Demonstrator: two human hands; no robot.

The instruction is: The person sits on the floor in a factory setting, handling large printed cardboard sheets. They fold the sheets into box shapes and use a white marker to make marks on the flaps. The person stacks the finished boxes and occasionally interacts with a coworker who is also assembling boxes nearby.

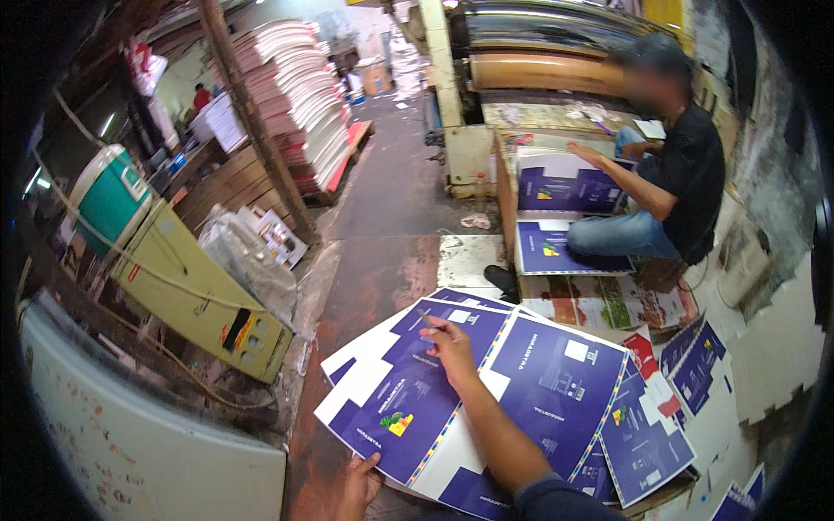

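Note:
A large purple and white printed sheet (543, 365) lies before me on top of several similar sheets, fanned out underneath at its far left. It has a multicoloured strip down its middle and a small picture of fruit. My left hand (360, 486) pinches its near left edge, thumb on top. My right hand (453, 354) is over the sheet's far left part, fingers closed round a small, thin, dark pointed tool (423, 318). The tool's tip is close to the printed surface; whether it touches, I cannot tell. My right forearm crosses the sheet and covers part of it.
More purple cut sheets (647, 443) lie at right. Ahead right, a person (673, 174) sits handling similar sheets (569, 187) beside a roller machine (547, 69). A tall stack of boards (291, 95) stands far left, a yellowish cabinet (200, 295) with a green cooler (113, 195) nearer.

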